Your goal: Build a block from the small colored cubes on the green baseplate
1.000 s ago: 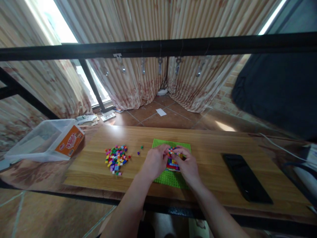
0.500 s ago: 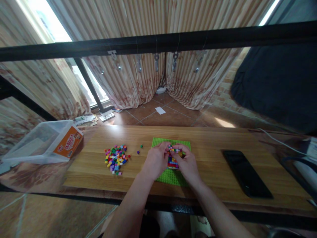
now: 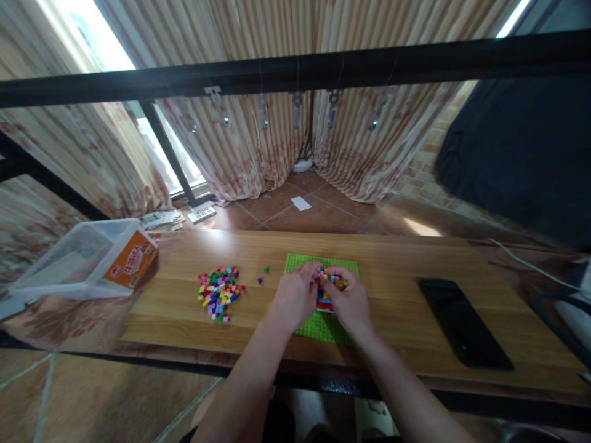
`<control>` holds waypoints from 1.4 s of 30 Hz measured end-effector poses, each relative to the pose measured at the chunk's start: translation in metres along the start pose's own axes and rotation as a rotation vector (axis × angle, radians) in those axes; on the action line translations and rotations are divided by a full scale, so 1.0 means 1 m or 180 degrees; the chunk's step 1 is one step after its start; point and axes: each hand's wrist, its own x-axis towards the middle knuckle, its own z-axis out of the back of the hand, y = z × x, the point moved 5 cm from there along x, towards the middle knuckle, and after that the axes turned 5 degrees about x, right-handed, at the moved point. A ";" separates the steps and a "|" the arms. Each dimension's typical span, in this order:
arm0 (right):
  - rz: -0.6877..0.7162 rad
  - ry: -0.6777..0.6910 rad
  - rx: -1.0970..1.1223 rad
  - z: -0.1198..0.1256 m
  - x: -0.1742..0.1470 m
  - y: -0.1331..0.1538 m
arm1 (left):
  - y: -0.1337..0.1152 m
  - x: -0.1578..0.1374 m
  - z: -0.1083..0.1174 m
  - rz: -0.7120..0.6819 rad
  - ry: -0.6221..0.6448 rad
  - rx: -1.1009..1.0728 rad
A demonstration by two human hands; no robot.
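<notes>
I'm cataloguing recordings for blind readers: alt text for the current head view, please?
A person's left hand and right hand are at a multicolored brick build on a green baseplate. Loose bricks lie to the left on the wooden tabletop; a flat black slab lies to the right.

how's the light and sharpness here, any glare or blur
Head view: the window is blown out to white, glare whitens the far edge of the board at left, and a sun patch lies on the floor; head view: the bricks between left hand and right hand look soft and partly hidden, single ones hard to tell.
</notes>
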 end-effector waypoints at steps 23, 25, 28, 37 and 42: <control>-0.0480 -0.0276 0.0469 0.020 0.006 -0.016 | 0.028 -0.002 0.027 0.0597 -0.0430 -0.0438; -0.0545 -0.0421 0.0474 0.026 0.007 -0.020 | 0.047 -0.003 0.040 0.0889 -0.0506 -0.0142; -0.0665 -0.0488 0.0456 0.029 0.007 -0.023 | 0.078 -0.009 0.058 0.1384 -0.0370 0.0473; -0.0919 -0.0356 0.0281 0.023 0.004 -0.020 | 0.103 -0.023 0.063 0.1669 0.0306 0.1197; -0.0948 -0.0252 0.0269 0.019 0.002 -0.023 | 0.097 -0.016 0.049 0.1630 0.0402 0.1167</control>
